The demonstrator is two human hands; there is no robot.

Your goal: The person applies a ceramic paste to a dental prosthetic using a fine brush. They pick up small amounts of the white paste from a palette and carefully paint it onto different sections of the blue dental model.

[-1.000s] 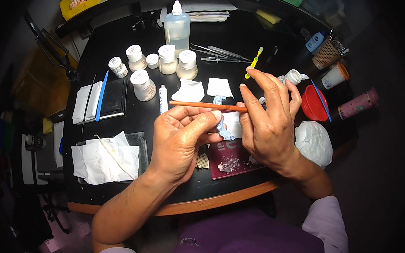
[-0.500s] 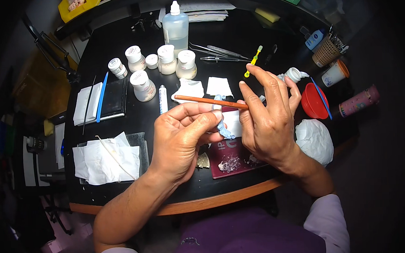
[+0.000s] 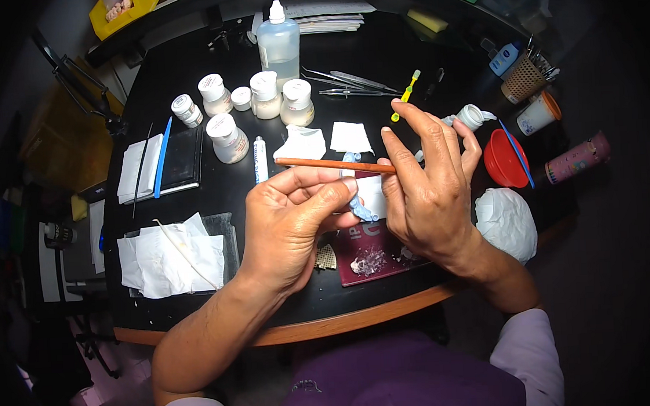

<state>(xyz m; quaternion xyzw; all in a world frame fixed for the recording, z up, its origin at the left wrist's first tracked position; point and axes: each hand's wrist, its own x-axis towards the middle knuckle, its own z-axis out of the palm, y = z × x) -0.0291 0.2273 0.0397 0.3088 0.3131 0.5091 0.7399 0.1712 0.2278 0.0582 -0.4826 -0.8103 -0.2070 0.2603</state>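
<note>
A small pale-blue piece point(image 3: 360, 205) is pinched steady in the closed left hand point(image 3: 293, 223) above the maroon pad point(image 3: 375, 255), so the orange-handled brush point(image 3: 334, 164), gripped by the right hand point(image 3: 429, 190), reaches it.

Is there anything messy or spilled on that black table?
Yes. Pale crumbs lie scattered on the dark red mat under the hands, and a crumpled white tissue sits by the table's right edge.

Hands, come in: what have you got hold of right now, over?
Left hand grips small pale-blue piece. Right hand holds thin orange-brown stick across it. Both above dark red mat; white jars behind, clear of hands.
</note>
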